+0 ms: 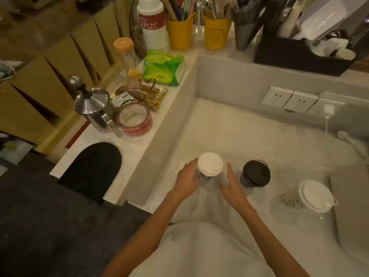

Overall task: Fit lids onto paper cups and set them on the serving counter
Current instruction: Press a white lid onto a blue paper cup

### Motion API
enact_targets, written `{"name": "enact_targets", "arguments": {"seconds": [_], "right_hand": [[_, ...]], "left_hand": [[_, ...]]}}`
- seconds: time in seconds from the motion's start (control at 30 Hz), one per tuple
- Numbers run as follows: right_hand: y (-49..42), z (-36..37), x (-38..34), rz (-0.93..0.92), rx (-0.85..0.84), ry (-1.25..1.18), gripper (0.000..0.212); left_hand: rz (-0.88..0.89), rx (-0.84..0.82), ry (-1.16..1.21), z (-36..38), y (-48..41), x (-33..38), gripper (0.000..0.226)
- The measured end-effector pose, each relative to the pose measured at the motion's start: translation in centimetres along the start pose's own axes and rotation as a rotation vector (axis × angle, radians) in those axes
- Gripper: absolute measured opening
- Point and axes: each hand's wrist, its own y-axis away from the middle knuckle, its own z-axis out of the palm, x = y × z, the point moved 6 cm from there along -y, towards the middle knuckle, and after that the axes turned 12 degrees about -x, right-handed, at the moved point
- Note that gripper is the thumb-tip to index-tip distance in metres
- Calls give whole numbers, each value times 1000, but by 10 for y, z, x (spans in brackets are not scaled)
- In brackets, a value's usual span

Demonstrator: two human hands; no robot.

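Observation:
A paper cup with a white lid (210, 164) stands on the lower worktop (249, 136). My left hand (188, 177) is at its left side, fingers apart, touching or nearly touching the cup wall. My right hand (231, 183) is just to its right, open and a little apart from it. A second cup with a black lid (256, 172) stands right of that hand. Farther right stands a speckled cup with a white lid (314, 195). The raised serving counter (139, 148) runs along the left.
On the raised counter sit a tape roll (134, 119), a steel press pot (93, 107), a green tissue pack (162, 67), a gold tray (147, 92) and a black mat (93, 166). Yellow utensil cups (180, 33) and wall sockets (289, 99) are behind. A grey board (351, 206) lies at right.

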Motion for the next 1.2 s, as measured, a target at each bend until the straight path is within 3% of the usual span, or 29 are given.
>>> {"name": "enact_targets", "arguments": {"seconds": [0.17, 0.37, 0.5, 0.63, 0.73, 0.83, 0.97, 1.13, 1.2], "right_hand": [[-2, -3, -33, -214, -73, -58, 65], [-23, -75, -102, -287, 17, -111, 71], [-25, -162, -213, -492, 198, -89, 56], [1, -230, -302, -622, 300, -242, 26], [37, -255, -341, -634, 356, -349, 38], [68, -259, -349, -659, 384, -406, 45], [83, -248, -346, -633, 392, -415, 45], [87, -237, -334, -588, 366, -413, 35], [88, -236, -331, -580, 379, -429, 31]], "left_hand": [[117, -29, 383, -2, -2, 20, 47], [240, 42, 501, -63, -28, 73, 59], [436, 244, 653, -151, -38, 164, 35], [661, 378, 682, -230, -14, 264, 27], [769, 311, 740, -255, 18, 313, 44], [812, 135, 825, -249, 39, 335, 64], [847, -59, 941, -229, 59, 341, 66], [818, -74, 971, -219, 71, 328, 55], [783, 3, 966, -218, 72, 324, 55]]}}
